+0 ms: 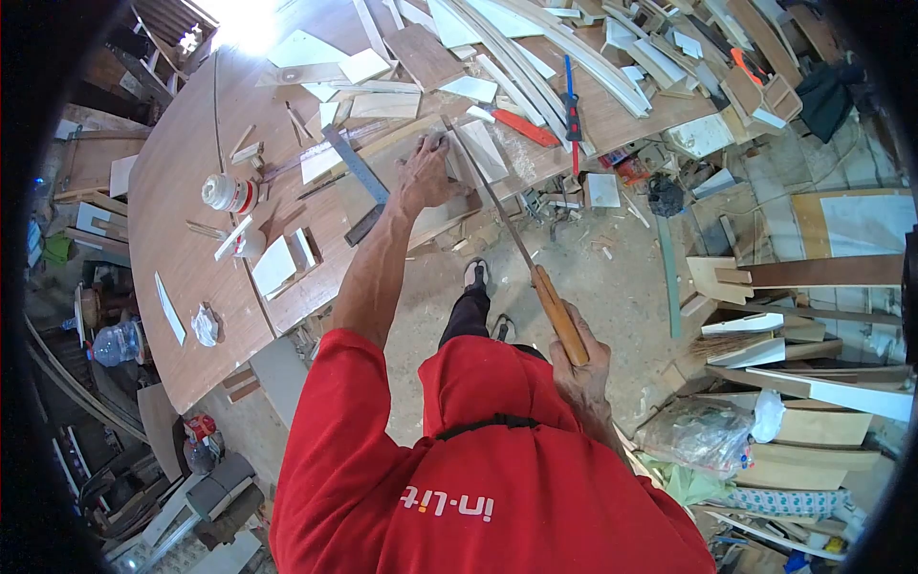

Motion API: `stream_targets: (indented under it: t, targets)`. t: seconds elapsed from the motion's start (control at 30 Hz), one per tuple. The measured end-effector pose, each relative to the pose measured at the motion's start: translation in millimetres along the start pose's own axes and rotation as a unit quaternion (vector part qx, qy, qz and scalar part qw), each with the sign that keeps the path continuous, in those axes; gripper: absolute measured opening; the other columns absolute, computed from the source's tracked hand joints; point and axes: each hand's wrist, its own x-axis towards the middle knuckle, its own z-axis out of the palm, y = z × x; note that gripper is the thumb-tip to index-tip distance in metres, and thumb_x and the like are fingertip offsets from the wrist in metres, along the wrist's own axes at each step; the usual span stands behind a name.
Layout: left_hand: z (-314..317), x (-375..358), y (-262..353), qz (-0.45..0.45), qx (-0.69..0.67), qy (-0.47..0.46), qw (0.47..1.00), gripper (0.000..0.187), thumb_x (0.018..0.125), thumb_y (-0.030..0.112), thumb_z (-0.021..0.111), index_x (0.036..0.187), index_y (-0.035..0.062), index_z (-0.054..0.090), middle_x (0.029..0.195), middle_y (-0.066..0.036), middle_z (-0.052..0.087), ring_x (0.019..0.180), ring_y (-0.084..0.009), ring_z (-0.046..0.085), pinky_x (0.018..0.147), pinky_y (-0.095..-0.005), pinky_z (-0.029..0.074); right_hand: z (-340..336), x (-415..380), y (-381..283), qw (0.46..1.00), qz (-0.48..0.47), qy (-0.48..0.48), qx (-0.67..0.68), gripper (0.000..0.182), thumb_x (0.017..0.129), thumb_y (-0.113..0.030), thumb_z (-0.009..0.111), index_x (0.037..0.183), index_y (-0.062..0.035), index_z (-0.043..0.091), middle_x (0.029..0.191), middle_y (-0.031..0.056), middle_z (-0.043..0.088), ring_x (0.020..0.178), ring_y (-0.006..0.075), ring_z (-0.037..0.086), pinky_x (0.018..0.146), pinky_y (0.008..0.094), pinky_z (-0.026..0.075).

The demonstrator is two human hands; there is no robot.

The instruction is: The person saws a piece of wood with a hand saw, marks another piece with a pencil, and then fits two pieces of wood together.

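My right hand (581,359) is closed around the long wooden handle of a hand saw (512,234). Its narrow blade, seen nearly edge-on, reaches forward over the table's edge and lies alongside my left hand (424,172). That hand presses down on a brown wooden board (461,204) at the table's near edge, fingers bent over it. To the left of my left wrist lies a metal try square (356,165), its dark stock partly past my forearm. A pale offcut (483,151) rests just right of the blade.
Wood strips and offcuts (521,72) cover the far side of the wooden table (182,172). A red-handled tool (526,127) and a screwdriver (573,115) lie at right. White jars (229,193) stand at left. Stacked boards (813,383) line the right side.
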Motion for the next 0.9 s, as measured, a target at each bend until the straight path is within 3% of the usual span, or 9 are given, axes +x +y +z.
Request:
stream_targets:
  t: [0.2,0.27,0.4,0.47,0.53,0.63,0.7,0.77,0.9]
  targets:
    - [4.9,3.2,1.4,0.011,0.014,0.002,1.0,0.092,0.065,0.042,0.08,0.138,0.0007,0.042,0.15,-0.013,0.028,0.138,-0.037,0.027,0.103,-0.0566,0.037,11.3,11.8,-7.3,0.999,0.04,-0.009,0.017,0.051,0.081,-0.001,0.056,0.132,-0.0001,0.05,0.091,0.0129,0.065,0.071,0.0094,0.056,0.066,0.023,0.046]
    - [5.6,4.8,3.4,0.01,0.015,0.0,1.0,0.091,0.066,0.042,0.08,0.137,0.0005,0.042,0.15,-0.014,0.028,0.138,-0.0382,0.027,0.102,-0.0584,0.037,10.3,11.1,0.8,0.999,0.02,-0.026,-0.014,0.055,0.081,0.001,0.055,0.135,0.0013,0.045,0.103,0.0216,0.065,0.073,0.0227,0.068,0.065,0.0279,0.05]
    - [-13.6,-0.6,21.9,-0.032,0.046,-0.049,0.997,0.089,0.066,0.042,0.079,0.136,0.0,0.043,0.15,-0.015,0.027,0.137,-0.0407,0.026,0.101,-0.0651,0.034,3.6,15.2,-15.6,0.997,0.05,-0.058,0.005,0.055,0.081,0.0,0.055,0.135,0.0005,0.045,0.105,0.0221,0.065,0.075,0.0239,0.068,0.067,0.0294,0.051]
    - [3.9,3.1,10.8,-0.004,0.071,-0.008,0.997,0.088,0.067,0.041,0.078,0.135,-0.0005,0.044,0.147,-0.017,0.029,0.136,-0.0399,0.029,0.098,-0.0676,0.034,-0.6,15.0,-21.0,0.989,0.121,-0.082,0.019,0.053,0.083,-0.003,0.056,0.135,0.0003,0.046,0.108,0.0141,0.065,0.095,0.0132,0.06,0.083,0.0254,0.047]
    - [4.9,2.0,5.9,0.024,0.097,0.028,0.995,0.087,0.067,0.041,0.078,0.134,-0.0011,0.044,0.145,-0.018,0.032,0.135,-0.039,0.031,0.096,-0.0701,0.033,0.9,12.8,-18.2,0.991,0.113,-0.074,0.024,0.052,0.084,-0.003,0.056,0.135,0.0014,0.046,0.109,0.0155,0.065,0.097,0.014,0.06,0.085,0.0258,0.047]
    - [1.0,4.5,3.4,0.041,0.049,-0.001,0.998,0.074,0.067,0.042,0.078,0.122,-0.0029,0.056,0.137,-0.02,0.037,0.131,-0.0369,0.036,0.097,-0.0639,0.037,2.2,11.7,-16.5,0.992,0.102,-0.063,0.028,0.052,0.084,-0.003,0.056,0.134,0.0033,0.045,0.112,0.0179,0.065,0.1,0.0155,0.061,0.087,0.0265,0.046]
    - [0.0,4.8,2.5,0.063,0.035,-0.021,0.997,0.057,0.066,0.041,0.078,0.099,-0.0049,0.067,0.129,-0.021,0.042,0.124,-0.0353,0.042,0.096,-0.0533,0.042,7.0,12.3,-15.6,0.993,0.102,-0.057,0.03,0.052,0.084,-0.003,0.056,0.134,0.004,0.045,0.113,0.0188,0.064,0.101,0.0162,0.062,0.087,0.0267,0.047]
    - [-0.9,2.2,3.7,0.07,0.029,-0.005,0.997,0.052,0.066,0.04,0.078,0.091,-0.0051,0.069,0.129,-0.021,0.043,0.122,-0.0354,0.044,0.096,-0.0489,0.043,10.5,14.9,-13.5,1.0,0.025,-0.018,0.0,0.055,0.08,-0.002,0.057,0.134,-0.001,0.047,0.103,0.0222,0.066,0.073,0.0222,0.069,0.066,0.0289,0.052]
    - [8.9,6.5,-4.1,0.103,0.035,0.038,0.993,0.05,0.065,0.04,0.078,0.081,-0.0069,0.07,0.127,-0.021,0.045,0.117,-0.0353,0.049,0.096,-0.0439,0.044,13.6,16.3,-12.7,0.999,0.027,-0.024,-0.002,0.055,0.08,-0.002,0.057,0.134,-0.0011,0.047,0.099,0.0208,0.067,0.072,0.0212,0.068,0.065,0.0279,0.051]
